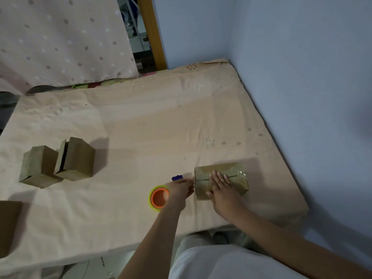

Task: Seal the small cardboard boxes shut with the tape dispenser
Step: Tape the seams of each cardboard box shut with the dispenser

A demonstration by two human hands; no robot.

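A: From the head view, where does the job stand?

B: One small box [221, 181] sits near the right front of the bed [141, 121], glossy tape already across its top, though the flap seam looks open in a dark line. I judge it partly sealed, maybe needing one more strip

A: And the hands?

B: The right hand [222, 188] lies flat on that box, fingers spread and pressing the flaps down. The left hand [181, 190] is closed around the tape dispenser [160, 197], just beside the box's left end; the orange core and the clear roll show, a blue part pokes out beyond the knuckles

A: What is left?

B: Two boxes [58, 163] stand touching each other well apart to the left; one has a flap standing up, and I see no tape on either. Another brown box [9, 226] is cut off at the left edge; its state I cannot tell

A: Room to move?

B: Plenty of bare sheet between the groups. The taped box sits near the bed's front edge, and the wall [302, 77] closes off the right side, so strokes look safest running left or away from the body
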